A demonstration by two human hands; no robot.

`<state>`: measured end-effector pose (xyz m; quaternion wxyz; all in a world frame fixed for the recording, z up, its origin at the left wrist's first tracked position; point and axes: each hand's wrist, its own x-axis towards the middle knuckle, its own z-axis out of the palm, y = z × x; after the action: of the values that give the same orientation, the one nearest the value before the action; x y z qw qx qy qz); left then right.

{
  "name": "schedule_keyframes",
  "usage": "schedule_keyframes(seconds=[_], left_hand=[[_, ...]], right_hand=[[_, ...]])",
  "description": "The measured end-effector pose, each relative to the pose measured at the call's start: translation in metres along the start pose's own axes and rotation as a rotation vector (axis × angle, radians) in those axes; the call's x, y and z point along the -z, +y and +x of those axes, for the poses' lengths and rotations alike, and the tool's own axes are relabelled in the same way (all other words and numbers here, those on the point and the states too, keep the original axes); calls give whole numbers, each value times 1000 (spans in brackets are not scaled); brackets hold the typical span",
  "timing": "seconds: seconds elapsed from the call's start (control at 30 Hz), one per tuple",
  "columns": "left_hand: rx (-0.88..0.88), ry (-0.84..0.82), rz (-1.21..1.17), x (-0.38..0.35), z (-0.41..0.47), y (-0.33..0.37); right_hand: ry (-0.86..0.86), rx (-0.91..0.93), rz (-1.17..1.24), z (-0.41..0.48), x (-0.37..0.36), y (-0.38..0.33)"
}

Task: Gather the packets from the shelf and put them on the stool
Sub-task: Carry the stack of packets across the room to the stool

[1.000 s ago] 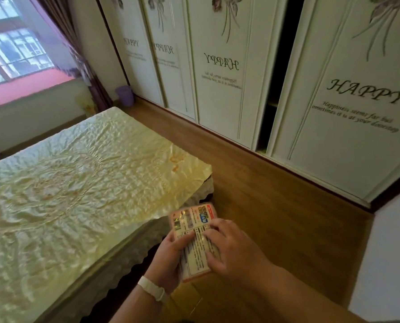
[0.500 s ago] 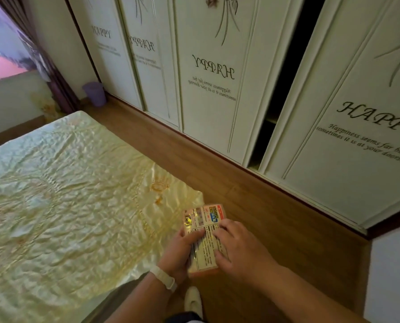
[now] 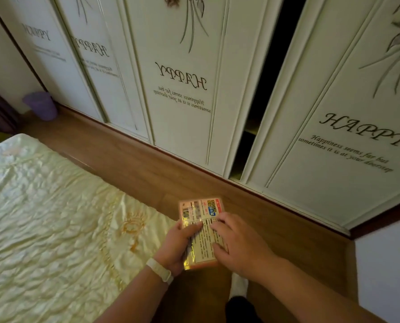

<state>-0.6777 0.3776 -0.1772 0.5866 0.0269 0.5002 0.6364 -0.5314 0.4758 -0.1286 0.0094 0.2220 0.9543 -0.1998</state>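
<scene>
I hold a stack of flat pink-and-white packets (image 3: pixel 202 212) with printed labels at waist height, above the wooden floor. My left hand (image 3: pixel 179 245), with a white band on its wrist, grips the stack's left edge from below. My right hand (image 3: pixel 237 243) lies on its top right with the fingers pressed on the label. No stool and no shelf with packets is in view.
A bed with a shiny cream cover (image 3: pixel 54 224) fills the left. White sliding wardrobe doors (image 3: pixel 182 94) run along the back, with a dark open gap (image 3: pixel 264 94) between two of them. A purple bin (image 3: pixel 41 104) stands in the far left corner. A white wall (image 3: pixel 387 271) is at right.
The view has swung right and nearer to the wardrobe; the window has left the frame. Both hands keep the same hold on the packets.
</scene>
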Motion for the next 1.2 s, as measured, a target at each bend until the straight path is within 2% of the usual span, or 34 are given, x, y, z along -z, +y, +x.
schedule_keyframes(seconds=[0.23, 0.6, 0.83, 1.0, 1.2], left_hand=[[-7, 58, -13, -30, 86, 37], [-45, 122, -25, -131, 221, 102], [-86, 201, -5, -127, 270, 152], [-87, 277, -27, -96, 313, 184], [-135, 234, -128, -51, 371, 244]], right_hand=[[13, 66, 69, 76, 17, 74], [-5, 206, 54, 193, 99, 223], [-49, 248, 108, 263, 113, 240], [-141, 299, 37, 335, 110, 237], [-172, 359, -39, 446, 115, 225]])
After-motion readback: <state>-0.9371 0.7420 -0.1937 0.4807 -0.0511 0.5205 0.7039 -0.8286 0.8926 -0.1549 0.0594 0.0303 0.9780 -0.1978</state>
